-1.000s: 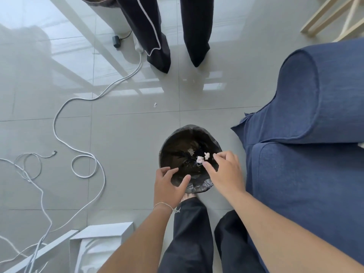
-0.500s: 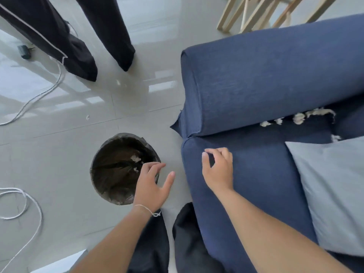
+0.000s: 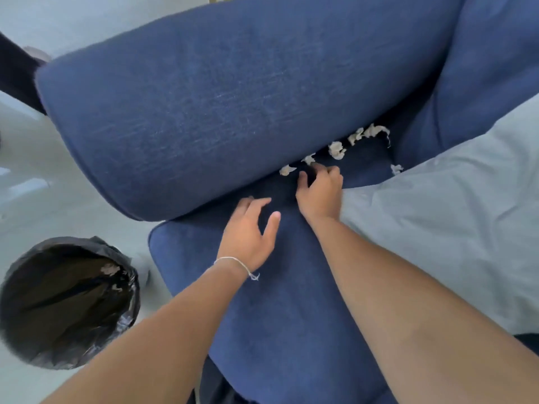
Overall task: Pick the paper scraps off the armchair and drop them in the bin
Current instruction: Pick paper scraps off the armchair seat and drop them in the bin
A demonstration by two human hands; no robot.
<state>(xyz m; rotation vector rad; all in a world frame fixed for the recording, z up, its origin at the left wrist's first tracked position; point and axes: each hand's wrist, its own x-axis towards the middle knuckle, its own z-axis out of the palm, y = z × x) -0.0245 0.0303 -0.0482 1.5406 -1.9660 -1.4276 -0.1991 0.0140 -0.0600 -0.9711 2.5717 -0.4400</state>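
Note:
Several white paper scraps lie in a row on the dark blue armchair, in the crease where the seat meets the big armrest. One more scrap sits by the cushion's edge. My right hand is on the seat with its fingertips right beside the nearest scraps, fingers curled and nothing visibly held. Just behind it, over the seat, my left hand hovers with fingers spread and empty. The bin, lined with a black bag, stands on the floor at lower left with a few scraps inside.
A pale grey cushion fills the right side of the seat. The armchair's backrest rises at upper right. A person's dark trouser leg is at the left edge on the glossy tiled floor.
Both hands left the bin and moved right onto the armchair seat. My right hand reached forward to the row of scraps; my view swung from the bin to the armchair.

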